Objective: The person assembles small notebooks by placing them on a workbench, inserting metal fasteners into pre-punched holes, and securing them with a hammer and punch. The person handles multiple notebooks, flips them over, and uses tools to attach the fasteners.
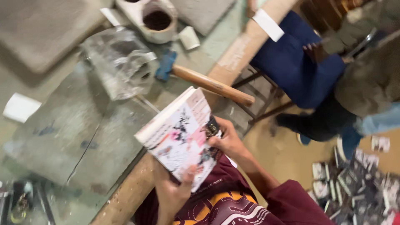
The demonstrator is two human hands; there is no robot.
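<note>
Holding one thick paperback book (179, 135), closed and tilted above the counter's (75, 125) wooden front edge, left hand (173, 189) fingers clamped on its lower corner, right hand (227, 141) fingers gripping its far side; not yet set down, a hammer (204, 81) lying beyond.

Both hands are taken up with the book (180, 137), held over the desk (75, 137) edge, so it blocks the way straight ahead. Beyond the book, the mallet (208, 83) lies across the path, its wooden handle reaching toward the stool. The crumpled clear plastic (121, 62) stands beside the mallet head, with the white pot (156, 21) behind it. Left of the book, the grey desk surface lies open. To the right, the blue stool (296, 66) and another person's legs (333, 121) close off the floor.
</note>
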